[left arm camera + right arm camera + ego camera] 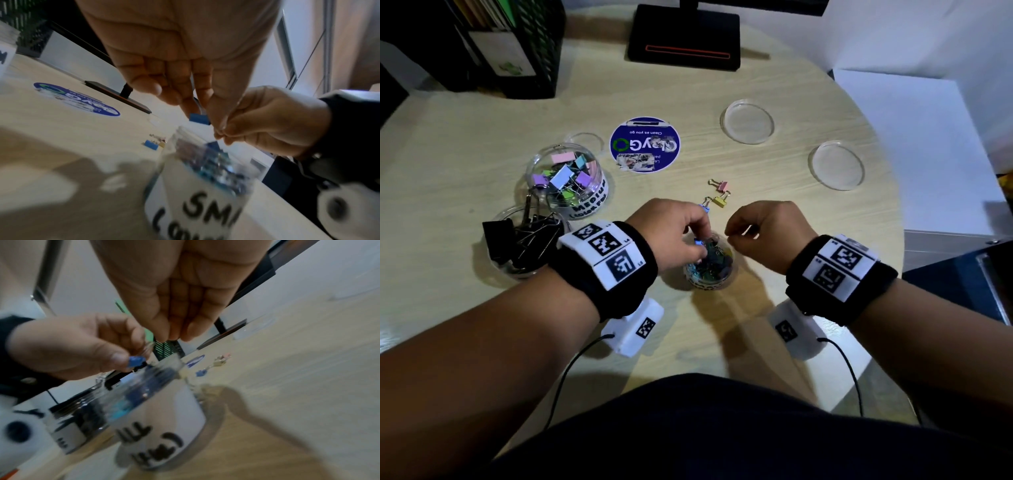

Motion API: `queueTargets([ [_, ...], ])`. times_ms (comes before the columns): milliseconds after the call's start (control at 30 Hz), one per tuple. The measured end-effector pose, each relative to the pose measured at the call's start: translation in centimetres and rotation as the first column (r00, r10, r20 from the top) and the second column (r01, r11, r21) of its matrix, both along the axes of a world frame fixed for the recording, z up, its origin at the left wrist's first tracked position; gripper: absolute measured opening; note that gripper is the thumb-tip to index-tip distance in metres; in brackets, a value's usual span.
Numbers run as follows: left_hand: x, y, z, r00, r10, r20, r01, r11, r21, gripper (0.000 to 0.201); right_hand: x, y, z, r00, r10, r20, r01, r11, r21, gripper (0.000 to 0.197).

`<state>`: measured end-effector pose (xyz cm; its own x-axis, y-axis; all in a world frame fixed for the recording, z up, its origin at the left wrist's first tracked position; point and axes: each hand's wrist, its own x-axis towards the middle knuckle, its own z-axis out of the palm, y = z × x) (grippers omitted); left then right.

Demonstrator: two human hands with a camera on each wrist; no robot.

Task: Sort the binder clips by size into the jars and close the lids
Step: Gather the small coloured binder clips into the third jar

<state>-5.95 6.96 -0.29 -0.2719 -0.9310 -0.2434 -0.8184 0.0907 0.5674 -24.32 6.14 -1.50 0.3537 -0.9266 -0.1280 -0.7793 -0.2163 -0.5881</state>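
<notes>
My left hand pinches a small blue binder clip just above the open mouth of the small jar, which holds several dark and blue clips. The left wrist view shows thumb and finger on the blue clip over the jar labelled "SM". My right hand hovers right beside it, fingertips bunched, nothing visible between them. Three loose small clips lie just beyond the hands: pink, yellow, blue. The medium jar holds pastel clips. The large jar holds black clips.
Two clear lids lie at the back right, a third behind the medium jar. A round blue sticker is mid-table. A monitor base and black mesh organiser stand at the back. The table curves away on the right.
</notes>
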Motion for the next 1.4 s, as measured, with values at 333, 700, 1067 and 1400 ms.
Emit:
queueTargets([
  [333, 0.2, -0.3, -0.6, 0.992, -0.002, -0.128, 0.004, 1.0, 0.014, 0.016, 0.5, -4.0, -3.3, 0.894, 0.209, -0.396, -0.227, 0.974, 0.001, 0.038],
  [700, 1.1, -2.2, -0.5, 0.995, 0.015, -0.095, 0.0, 0.989, 0.151, 0.044, 1.2, -5.5, -4.1, 0.806, 0.359, -0.47, -0.366, 0.927, 0.08, 0.03],
  [1067, -0.1, -0.8, -1.1, 0.916, -0.323, 0.24, 0.305, 0.946, 0.109, 0.089, -0.8, -2.5, -2.0, 0.985, 0.053, -0.163, -0.068, 0.994, -0.088, 0.016],
  [1400, -0.1, -0.4, -1.5, 0.969, -0.207, 0.137, 0.197, 0.977, 0.083, 0.087, 1.1, 1.2, -1.2, 0.964, 0.255, -0.079, -0.266, 0.943, -0.197, 0.016],
])
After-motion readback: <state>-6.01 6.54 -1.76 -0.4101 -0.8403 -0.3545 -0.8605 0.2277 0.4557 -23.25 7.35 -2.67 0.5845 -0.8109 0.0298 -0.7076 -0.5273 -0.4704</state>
